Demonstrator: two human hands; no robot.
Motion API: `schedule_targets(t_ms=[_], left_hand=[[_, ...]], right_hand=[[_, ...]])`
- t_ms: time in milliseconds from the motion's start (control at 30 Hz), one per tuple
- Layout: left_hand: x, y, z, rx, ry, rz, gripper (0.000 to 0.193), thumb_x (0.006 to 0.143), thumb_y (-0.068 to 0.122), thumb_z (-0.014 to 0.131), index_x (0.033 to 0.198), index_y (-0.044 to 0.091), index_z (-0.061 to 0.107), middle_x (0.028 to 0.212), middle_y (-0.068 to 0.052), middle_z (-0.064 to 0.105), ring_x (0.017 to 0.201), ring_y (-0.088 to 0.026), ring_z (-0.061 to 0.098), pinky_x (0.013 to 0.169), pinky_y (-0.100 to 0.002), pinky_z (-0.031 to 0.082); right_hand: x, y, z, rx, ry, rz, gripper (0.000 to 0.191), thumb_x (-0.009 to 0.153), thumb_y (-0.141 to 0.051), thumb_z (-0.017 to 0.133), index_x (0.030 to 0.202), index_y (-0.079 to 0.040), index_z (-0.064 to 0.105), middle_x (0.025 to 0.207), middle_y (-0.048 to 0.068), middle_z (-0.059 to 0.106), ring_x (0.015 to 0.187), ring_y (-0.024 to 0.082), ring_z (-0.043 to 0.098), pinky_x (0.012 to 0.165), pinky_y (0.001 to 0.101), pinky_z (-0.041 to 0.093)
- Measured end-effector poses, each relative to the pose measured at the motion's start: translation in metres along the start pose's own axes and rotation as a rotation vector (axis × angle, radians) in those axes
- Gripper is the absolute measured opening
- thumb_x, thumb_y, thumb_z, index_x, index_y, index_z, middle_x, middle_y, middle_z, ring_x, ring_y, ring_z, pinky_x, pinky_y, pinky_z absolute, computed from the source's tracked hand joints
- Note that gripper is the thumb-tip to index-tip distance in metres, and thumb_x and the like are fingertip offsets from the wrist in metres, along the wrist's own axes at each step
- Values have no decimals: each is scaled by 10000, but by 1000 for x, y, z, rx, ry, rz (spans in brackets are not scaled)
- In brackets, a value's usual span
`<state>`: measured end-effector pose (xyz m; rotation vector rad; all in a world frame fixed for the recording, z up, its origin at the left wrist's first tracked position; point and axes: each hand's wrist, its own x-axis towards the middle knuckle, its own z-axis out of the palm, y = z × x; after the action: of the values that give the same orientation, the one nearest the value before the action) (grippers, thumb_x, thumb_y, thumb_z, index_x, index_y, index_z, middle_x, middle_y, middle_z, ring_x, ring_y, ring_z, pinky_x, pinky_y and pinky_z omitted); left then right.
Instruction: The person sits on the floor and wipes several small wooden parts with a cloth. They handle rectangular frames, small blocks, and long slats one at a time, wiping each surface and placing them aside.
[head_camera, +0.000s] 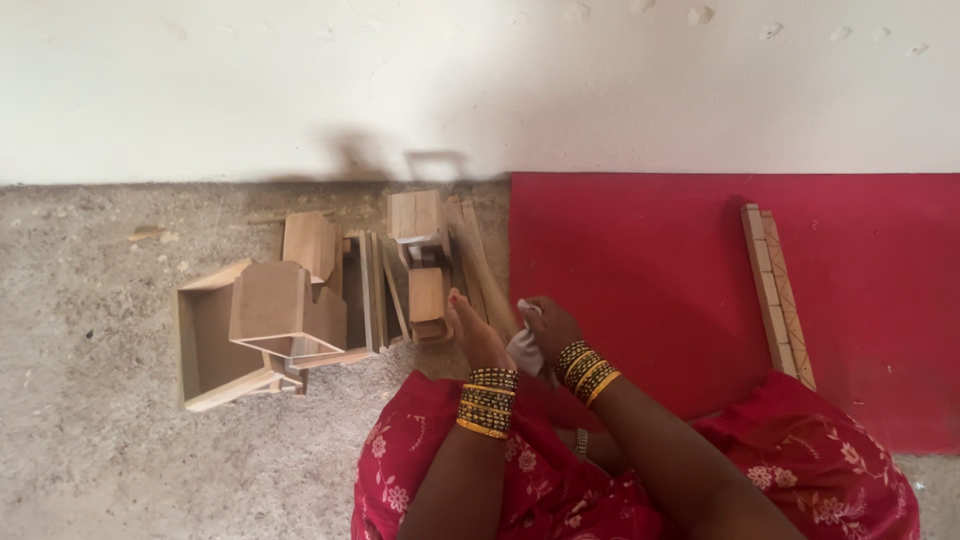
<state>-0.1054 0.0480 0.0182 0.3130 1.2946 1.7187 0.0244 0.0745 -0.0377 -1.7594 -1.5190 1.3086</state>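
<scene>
Seated on the floor (90, 440), legs under red floral cloth (800, 480) at 6 o'clock. Bangles on both wrists.

Right hand (552, 328): fingers curled closed around a small white cloth (525, 345), bunched in the grip, part of it hanging below the palm. Hand sits at the left edge of the red mat (650, 280).

Left hand (474, 330): fingers straight and together, held flat and edge-on, gripping nothing. Fingertips are just beside a small wooden block (427, 300); I cannot tell whether they touch it. The two hands are close, the cloth between them.

At 9 to 10 o'clock of the left hand: an open wooden box frame (205, 350) lying on the concrete, a smaller wooden box piece (270, 305) resting on its edge, and flat wooden panels (368, 290) standing on edge beside it.

At 12 o'clock: another wooden block (414, 215) farther out, with thin wooden strips (475, 255) leaning alongside.

At 2 o'clock, well apart from the right hand: two long wooden slats (775, 290) lying side by side on the mat.

Farthest: white wall (480, 80), shadow at its base.
</scene>
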Motion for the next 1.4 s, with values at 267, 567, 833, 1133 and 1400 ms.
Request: schedule_targets(t_ms=[267, 567, 833, 1133, 1400], left_hand=[[-2, -9, -2, 128, -49, 9, 771, 1019, 611, 295, 1537, 49, 395, 1608, -202, 404, 1519, -295, 360, 1239, -447, 252], [-9, -10, 2, 145, -121, -94, 809, 998, 640, 294, 1534, 39, 374, 1611, -231, 362, 1524, -316, 309, 1233, -461, 182], [-7, -16, 1, 207, -105, -120, 796, 995, 628, 290, 1525, 44, 394, 1604, -212, 402, 1513, -314, 347, 1227, -464, 221], [-13, -8, 2, 186, -145, -118, 826, 983, 644, 292, 1536, 38, 385, 1621, -216, 369, 1530, -316, 314, 1236, -462, 183], [-13, -11, -3, 190, -148, -112, 852, 981, 669, 298, 1531, 25, 388, 1618, -222, 360, 1532, -326, 301, 1243, -473, 180]], right_hand=[[6, 65, -145, -802, 114, -495, 297, 1039, -432, 615, 1146, -172, 708, 1228, 109, 711, 1100, 260, 691, 970, 436, 577], [-45, 141, -328, -508, 489, 727, 536, 899, -374, 698, 1301, -30, 614, 1111, 236, 725, 929, 362, 747, 847, 491, 607], [-28, 162, -311, -289, 335, 818, 622, 841, -399, 771, 1294, 6, 635, 1134, 256, 730, 956, 383, 745, 860, 506, 604], [-36, 143, -295, -117, 218, 864, 722, 777, -427, 852, 1286, 46, 659, 1160, 280, 736, 986, 406, 742, 875, 523, 601], [-41, 136, -275, -49, 343, 823, 770, 765, -427, 911, 1297, 34, 597, 1158, 283, 714, 1035, 420, 723, 909, 517, 585]])
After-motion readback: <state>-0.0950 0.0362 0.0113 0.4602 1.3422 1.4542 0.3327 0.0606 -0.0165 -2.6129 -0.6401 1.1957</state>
